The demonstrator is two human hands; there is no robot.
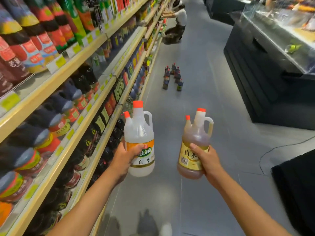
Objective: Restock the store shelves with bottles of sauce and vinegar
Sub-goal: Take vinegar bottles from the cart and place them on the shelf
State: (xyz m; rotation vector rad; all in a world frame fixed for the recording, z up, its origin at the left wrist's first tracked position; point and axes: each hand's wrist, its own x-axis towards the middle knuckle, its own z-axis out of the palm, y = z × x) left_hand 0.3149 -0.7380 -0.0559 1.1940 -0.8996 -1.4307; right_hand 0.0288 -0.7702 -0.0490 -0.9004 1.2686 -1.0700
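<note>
Store shelves point(71, 92) fill the left half of the frame, running from lower left toward the top centre, stocked with dark sauce bottles point(51, 116) standing behind yellow price tags. Lower centre, the left hand point(126, 157) grips a white vinegar bottle point(139, 133) round its labelled lower body, thumb across the label; the bottle is upright, red-capped, held just beside the shelf edge and clear of it. To its right and apart from it, the right hand point(207, 159) grips an amber vinegar bottle point(196, 142) the same way, thumb on the yellow label, the bottle tilted slightly left. Centre frame, further down the aisle, a cluster of dark bottles point(173, 77) stands on the grey floor point(213, 99) near the shelf base. Top centre, another person point(179, 19) crouches at the shelves; what that person handles appears to be shelf stock, though blur prevents confirmation. A dark display counter point(255, 74) with a glass top occupies the upper right.
</note>
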